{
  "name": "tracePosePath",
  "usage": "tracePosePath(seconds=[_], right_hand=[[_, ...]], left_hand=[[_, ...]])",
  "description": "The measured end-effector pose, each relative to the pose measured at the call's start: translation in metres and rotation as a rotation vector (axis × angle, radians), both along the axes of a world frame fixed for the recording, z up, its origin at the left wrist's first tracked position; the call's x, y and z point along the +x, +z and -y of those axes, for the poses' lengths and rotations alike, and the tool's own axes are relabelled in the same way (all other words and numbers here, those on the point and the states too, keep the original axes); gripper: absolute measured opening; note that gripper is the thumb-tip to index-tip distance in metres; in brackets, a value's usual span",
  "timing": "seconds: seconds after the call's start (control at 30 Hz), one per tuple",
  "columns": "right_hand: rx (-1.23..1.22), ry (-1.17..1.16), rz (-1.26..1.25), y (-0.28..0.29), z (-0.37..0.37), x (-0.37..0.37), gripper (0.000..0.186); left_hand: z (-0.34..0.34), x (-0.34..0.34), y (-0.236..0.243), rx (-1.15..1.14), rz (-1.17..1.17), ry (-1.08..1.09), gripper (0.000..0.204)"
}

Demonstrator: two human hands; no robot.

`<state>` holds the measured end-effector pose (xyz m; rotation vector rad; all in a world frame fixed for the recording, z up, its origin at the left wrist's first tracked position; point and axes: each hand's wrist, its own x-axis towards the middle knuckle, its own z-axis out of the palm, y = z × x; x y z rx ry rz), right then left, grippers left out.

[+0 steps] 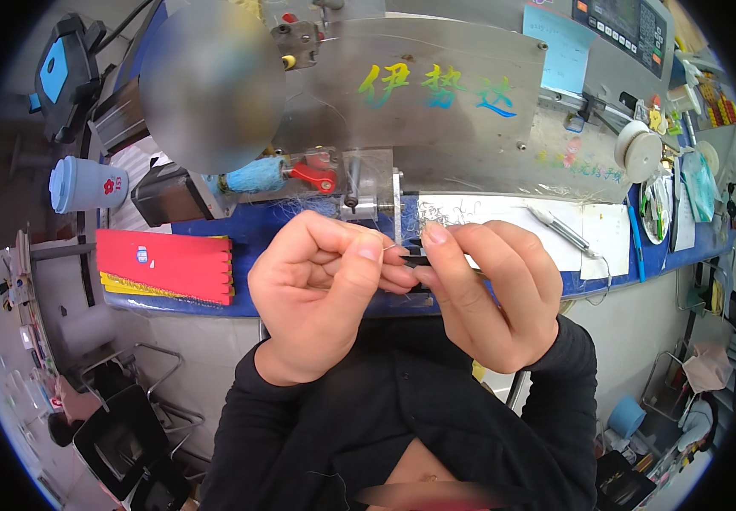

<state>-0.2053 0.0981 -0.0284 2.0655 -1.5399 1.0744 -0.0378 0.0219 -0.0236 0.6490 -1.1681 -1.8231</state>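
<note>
Both hands are raised close together over the blue work mat (193,225) at the machine's front. My left hand (317,289) is curled, thumb and index finger pinched on a fine, light strand (390,246) that looks like thread. My right hand (491,294) has its fingertips together beside a small dark, narrow piece (411,260), which lies between the two hands; exactly which fingers hold it is unclear. Just beyond them are a metal spindle (353,186) and loose thread scraps (445,209) on the machine's front area.
A steel machine plate (462,119) with a control panel (619,34) fills the back. Red and yellow sheets (163,264) and a blue cup (87,183) sit left; white paper (598,260), a metal tool (555,226), pens (636,247) and spools (641,153) sit right. Chairs (129,434) stand below left.
</note>
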Motion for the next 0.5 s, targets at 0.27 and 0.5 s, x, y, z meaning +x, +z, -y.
tracePosePath(seconds=[0.27,0.5], right_hand=[[-0.146,0.003,-0.106,-0.008,0.016,0.004,0.045],[-0.122,0.042,-0.125,-0.01,0.017,0.002,0.044]], left_hand=[[0.002,0.0,0.0,0.044,0.036,0.001,0.008],[0.006,0.004,-0.002,0.081,0.027,-0.022,0.009]])
